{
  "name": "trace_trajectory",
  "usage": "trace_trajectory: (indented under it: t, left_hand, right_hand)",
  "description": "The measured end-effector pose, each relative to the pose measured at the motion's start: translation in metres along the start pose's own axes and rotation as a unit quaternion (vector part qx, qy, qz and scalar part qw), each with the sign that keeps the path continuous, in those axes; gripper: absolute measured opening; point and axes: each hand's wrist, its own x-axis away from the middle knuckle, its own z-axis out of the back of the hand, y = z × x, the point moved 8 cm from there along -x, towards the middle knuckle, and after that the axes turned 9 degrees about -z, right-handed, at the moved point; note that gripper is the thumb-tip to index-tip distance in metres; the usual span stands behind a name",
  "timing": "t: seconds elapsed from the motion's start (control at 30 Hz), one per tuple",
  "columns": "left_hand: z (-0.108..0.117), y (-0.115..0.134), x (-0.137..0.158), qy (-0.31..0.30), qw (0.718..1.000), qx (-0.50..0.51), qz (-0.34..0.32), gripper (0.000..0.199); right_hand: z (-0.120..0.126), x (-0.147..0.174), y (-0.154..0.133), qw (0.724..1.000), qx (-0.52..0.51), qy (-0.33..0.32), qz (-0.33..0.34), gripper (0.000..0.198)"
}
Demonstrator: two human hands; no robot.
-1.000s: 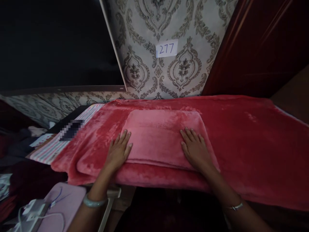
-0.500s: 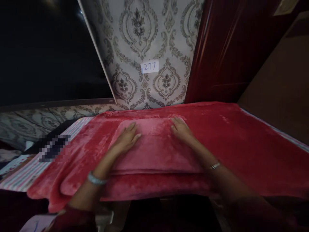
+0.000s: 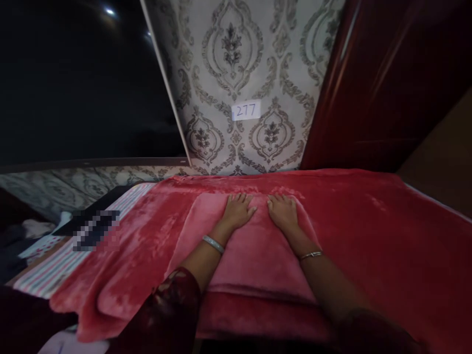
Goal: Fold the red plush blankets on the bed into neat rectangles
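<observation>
A folded pink plush cloth (image 3: 258,255) lies flat on a larger red plush blanket (image 3: 368,236). My left hand (image 3: 238,212) rests palm down near the far edge of the folded cloth, its fingers spread. Beside it, a short gap to the right, my right hand (image 3: 283,210) also lies flat on the cloth by the same edge, fingers apart. Neither hand grips anything. Both forearms stretch forward over the folded piece and cover parts of it.
Striped cloth (image 3: 40,280) shows under the blanket at the left, with a blurred-out dark patch (image 3: 96,231) on it. Behind stand a patterned wall (image 3: 236,64) with a paper label (image 3: 246,109), a large dark screen (image 3: 81,88) and a dark red panel (image 3: 379,98).
Both hands have come closer together on the folded cloth, the left hand moving right from its left side. The view has shifted slightly, so the wall and blanket sit further right and lower.
</observation>
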Motion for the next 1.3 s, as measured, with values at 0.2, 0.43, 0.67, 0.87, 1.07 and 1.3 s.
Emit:
trace_trajectory:
  t: [0.2,0.43,0.67,0.87,1.07,1.3]
  left_hand:
    - [0.013,-0.083,0.02,-0.065,0.988,0.007,0.142,0.059]
    - [0.016,-0.157,0.056,-0.043,0.979,0.027,0.196,0.056]
    - [0.016,-0.156,0.049,-0.039,0.979,0.02,0.2,0.061]
    - [0.042,-0.142,0.061,-0.014,0.975,-0.009,0.223,0.069]
    - [0.052,-0.075,0.074,-0.041,0.989,-0.074,0.118,0.065]
    - [0.022,-0.027,0.098,-0.036,0.993,-0.095,0.058,0.064]
  right_hand:
    - [-0.009,-0.003,0.003,1.0,-0.003,0.004,0.001,0.047]
    - [-0.003,-0.003,0.0,1.0,-0.014,-0.004,-0.001,0.046]
    - [0.008,-0.005,-0.005,0.997,-0.021,-0.064,-0.035,0.047]
    - [0.021,-0.002,0.021,0.994,-0.045,-0.088,-0.047,0.05]
    - [0.035,0.027,0.099,0.988,-0.113,-0.054,-0.093,0.053]
    - [0.03,0.077,0.126,0.958,-0.249,-0.083,-0.114,0.046]
